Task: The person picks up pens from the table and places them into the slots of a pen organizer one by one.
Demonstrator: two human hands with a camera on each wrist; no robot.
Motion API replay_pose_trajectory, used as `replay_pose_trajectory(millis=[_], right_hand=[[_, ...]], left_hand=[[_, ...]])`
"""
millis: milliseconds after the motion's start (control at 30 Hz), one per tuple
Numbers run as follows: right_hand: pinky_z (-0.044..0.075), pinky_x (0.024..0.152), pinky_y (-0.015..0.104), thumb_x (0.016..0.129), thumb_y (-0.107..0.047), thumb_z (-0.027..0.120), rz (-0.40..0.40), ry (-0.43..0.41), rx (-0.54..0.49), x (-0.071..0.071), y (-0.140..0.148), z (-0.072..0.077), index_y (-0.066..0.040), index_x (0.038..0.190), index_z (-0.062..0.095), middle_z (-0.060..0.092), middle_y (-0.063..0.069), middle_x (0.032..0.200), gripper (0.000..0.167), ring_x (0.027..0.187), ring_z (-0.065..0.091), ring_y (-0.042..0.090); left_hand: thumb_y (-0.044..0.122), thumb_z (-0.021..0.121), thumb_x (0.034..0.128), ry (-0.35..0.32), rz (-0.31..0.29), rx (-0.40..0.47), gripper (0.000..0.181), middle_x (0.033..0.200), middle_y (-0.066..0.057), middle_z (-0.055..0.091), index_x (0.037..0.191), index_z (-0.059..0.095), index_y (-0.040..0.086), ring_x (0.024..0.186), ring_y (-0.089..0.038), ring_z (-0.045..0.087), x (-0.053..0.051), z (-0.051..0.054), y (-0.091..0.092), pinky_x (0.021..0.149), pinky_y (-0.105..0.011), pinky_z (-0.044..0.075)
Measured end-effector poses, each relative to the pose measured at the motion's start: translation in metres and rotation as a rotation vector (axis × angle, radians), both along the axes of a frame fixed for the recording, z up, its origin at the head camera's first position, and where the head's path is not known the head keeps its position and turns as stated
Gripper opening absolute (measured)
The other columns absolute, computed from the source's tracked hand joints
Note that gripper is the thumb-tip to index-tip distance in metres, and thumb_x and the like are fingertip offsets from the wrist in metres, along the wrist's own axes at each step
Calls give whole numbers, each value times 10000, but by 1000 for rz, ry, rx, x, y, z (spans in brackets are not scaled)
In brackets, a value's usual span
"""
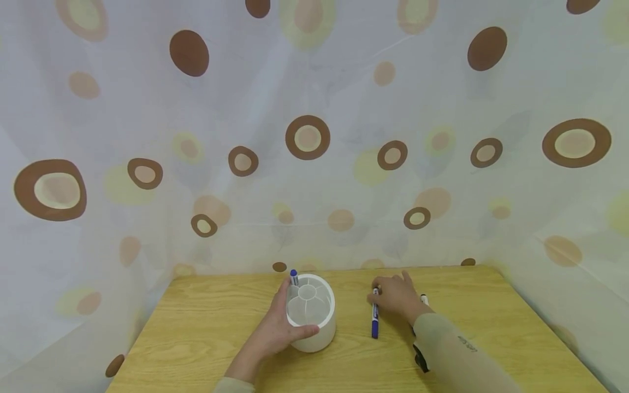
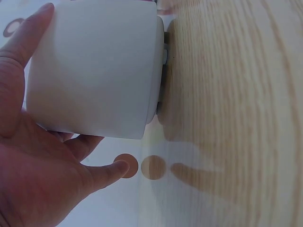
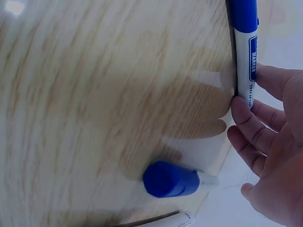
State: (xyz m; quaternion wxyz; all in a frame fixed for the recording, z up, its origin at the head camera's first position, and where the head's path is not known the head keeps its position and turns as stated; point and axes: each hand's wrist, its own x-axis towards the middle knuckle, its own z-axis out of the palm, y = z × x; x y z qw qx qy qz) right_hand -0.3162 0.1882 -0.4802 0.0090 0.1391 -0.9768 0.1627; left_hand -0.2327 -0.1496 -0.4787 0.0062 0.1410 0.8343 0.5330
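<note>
My left hand grips the left side of a round white pen holder, its thumb along the near wall. The holder stands upright on the table and has several compartments at its top. One blue-tipped marker stands in a compartment at its far left rim. To the right, my right hand pinches the far end of a white marker with a blue cap. That marker lies along the tabletop, cap towards me; in the right wrist view its printed barrel shows between thumb and fingers.
Another blue-capped marker and a white marker lie near the right hand, partly hidden by the forearm in the head view. The wood-grain table meets a spotted curtain at the back and sides.
</note>
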Motion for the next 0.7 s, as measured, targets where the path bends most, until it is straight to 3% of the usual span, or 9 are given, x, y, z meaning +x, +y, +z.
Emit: replay_pose_trajectory(millis=[300,333,400,500,567,700], right_hand=[[182,1259,770,1016,-192,715,-36,11,-62,-5,-3,-6,-90,1190,766,764,-36,885,208,977,732,322],[247,1241,755,1021,-185,715,-42,12,-84,-5,-4,-6,-85,1203,761,777,-24,901,213,957,741,302],[409,1168,685,1033,-184,723,-54,18,-129,-4,-5,-5,-80,1230,752,794,-5,930,225,906,752,256],[580,952,564,1047,-180,733,-69,24,-210,-2,-7,-2,-63,1281,732,801,25,966,261,865,747,232],[611,848,518,1054,-179,740,-76,31,-259,0,-8,2,-60,1307,720,796,38,981,280,869,740,236],[593,800,475,1062,-184,737,-77,54,-335,2,-10,10,-83,1319,702,792,61,1014,278,850,704,226]], left_hand=[[320,1025,794,-4,3,-4,1369,1724,-299,298,1765,88,93,1535,-527,385,1,1,1,1246,-747,280],[319,1025,794,-3,3,-3,1368,1722,-298,302,1765,89,91,1535,-525,386,1,1,1,1247,-745,279],[317,1024,794,-1,3,-2,1367,1721,-297,305,1764,89,87,1535,-522,387,1,0,1,1248,-744,279],[334,1021,798,0,0,-3,1368,1726,-298,294,1766,84,91,1536,-522,384,0,-1,1,1246,-745,282],[349,1018,801,2,-4,-5,1372,1730,-302,284,1765,78,86,1539,-529,378,-1,-1,1,1241,-751,284],[367,1016,803,-6,-6,-8,1380,1739,-299,266,1765,69,83,1544,-535,367,-1,-2,0,1242,-753,278]])
